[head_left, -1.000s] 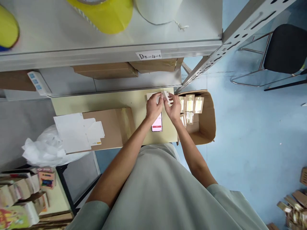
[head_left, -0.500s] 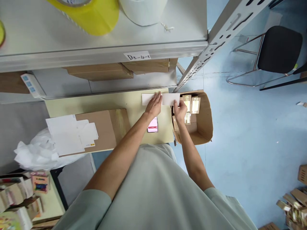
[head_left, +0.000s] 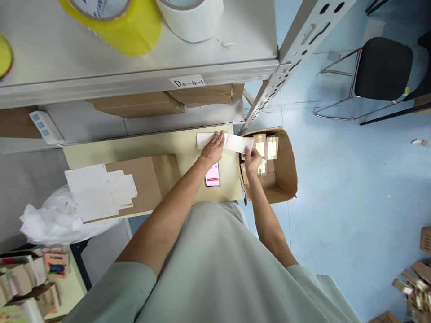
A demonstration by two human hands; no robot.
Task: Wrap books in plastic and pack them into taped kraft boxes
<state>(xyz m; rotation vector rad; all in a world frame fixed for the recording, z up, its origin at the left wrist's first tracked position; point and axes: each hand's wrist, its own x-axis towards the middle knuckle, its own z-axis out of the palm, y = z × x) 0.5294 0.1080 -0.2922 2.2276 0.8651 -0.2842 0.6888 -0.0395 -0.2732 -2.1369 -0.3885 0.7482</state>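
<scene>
A long white paper strip [head_left: 237, 143] lies across the right end of the pale yellow table, with a crease or joint near its middle. My left hand [head_left: 213, 150] rests flat over its left half, fingers stretched out. At the strip's right end, my right hand [head_left: 252, 160] pinches the edge between thumb and fingers, beside the open carton. This right part slants slightly downward. Just below my left hand is a phone [head_left: 212, 178] with a lit pink screen, its top partly covered by the hand.
An open cardboard carton [head_left: 288, 168] holding several small taped boxes [head_left: 272, 148] adjoins the table's right end. White flattened boxes [head_left: 94, 193] lie on brown cardboard [head_left: 141, 179] at left. A metal shelf [head_left: 134, 74] with tape rolls [head_left: 134, 27] overhangs the back. A black chair [head_left: 384, 67] stands right.
The right part of the strip has tilted downward at its right end, along with my right hand. My left hand stays flat on the strip. The camera view has shifted slightly.
</scene>
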